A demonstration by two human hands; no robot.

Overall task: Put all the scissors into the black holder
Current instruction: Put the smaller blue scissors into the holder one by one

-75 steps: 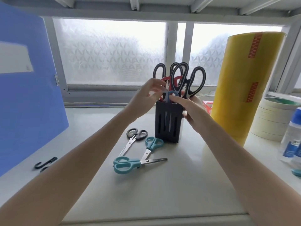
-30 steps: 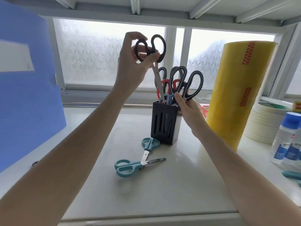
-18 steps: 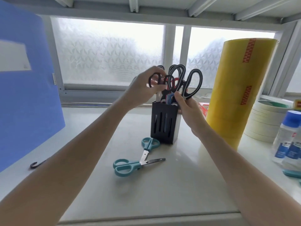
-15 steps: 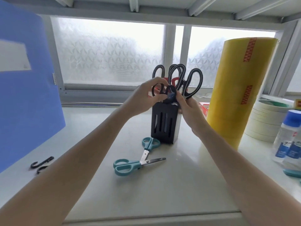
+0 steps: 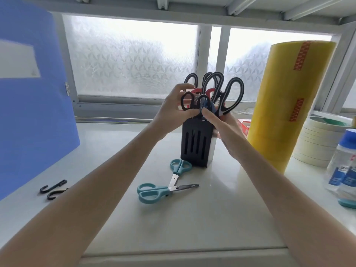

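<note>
The black holder [image 5: 194,143] stands upright at the middle of the white counter, full of several black- and red-handled scissors [image 5: 230,95]. My left hand [image 5: 173,110] grips the handles of small black scissors [image 5: 187,101] whose blades sit down inside the holder. My right hand [image 5: 221,122] holds the holder's top right side, its forefinger touching the handles. Two teal-handled scissors lie on the counter in front of the holder: a small pair [image 5: 179,168] and a larger pair [image 5: 156,191] crossing its tip.
A tall yellow tape roll [image 5: 289,105] stands right of the holder, with a stack of masking tape rolls [image 5: 319,139] and bottles [image 5: 344,166] beyond. A blue folder [image 5: 32,116] leans at the left. Two black hooks [image 5: 54,189] lie near it.
My left hand lifted the small black scissors off the counter, raised them high, then lowered them blades-first into the holder. My right hand stayed on the holder.
</note>
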